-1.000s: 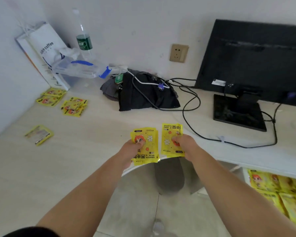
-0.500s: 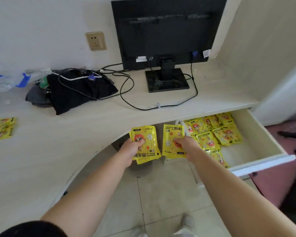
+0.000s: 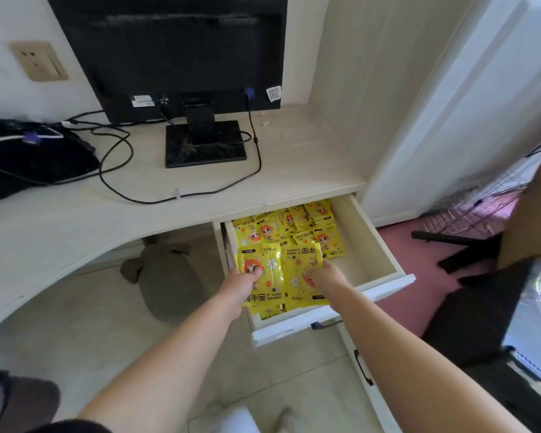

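My left hand (image 3: 239, 284) pinches a small stack of yellow hand-warmer packets (image 3: 263, 279) with an orange cartoon face. My right hand (image 3: 327, 276) grips another yellow packet (image 3: 300, 282) beside it. Both hands hold their packets over the front part of an open white drawer (image 3: 372, 245) under the desk. Several more yellow packets (image 3: 294, 226) lie in the back of the drawer. My forearms reach in from the bottom of the view.
A black monitor (image 3: 175, 51) stands on the pale wooden desk (image 3: 294, 170), with black cables (image 3: 119, 170) and a black bag (image 3: 22, 157) at the left. A grey cushion (image 3: 169, 282) lies on the floor under the desk. Dark objects stand at the right.
My view swung right, from the desk's left side to the drawer. Both hands carried their packets from the desk edge to over the open drawer.
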